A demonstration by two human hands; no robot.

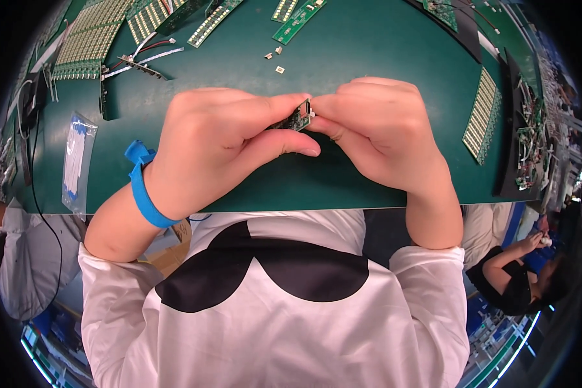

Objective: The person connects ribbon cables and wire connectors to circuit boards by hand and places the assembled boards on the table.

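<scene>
Right now both hands meet in the middle, above the green table (381, 58). The left hand (220, 145) is closed around a small green circuit board (297, 120), pinching it between the thumb and the bent fingers. The right hand (385, 132) is closed too, and its fingertips pinch a tiny white part (311, 112) at the end of the board. The two hands touch each other there. Most of the board is hidden inside the fingers, so only one end shows.

The board looks very light and thin. It is likely stiff, but it could snap or bend if squeezed hard. It seems best to hold it by its edges, the way the left hand does, and not press on the little pieces on its face. The white part looks small and easy to drop, so a careful fingertip pinch suits it.

A blue wrist strap (143, 187) sits on the left wrist. Farther out on the table lie a few tiny loose parts (275, 58). Long boards with rows of little squares (482, 116) lie to the right and at the far left. A clear plastic bag (77, 161) rests near the left edge. Another person sits at the lower right, well apart.
</scene>
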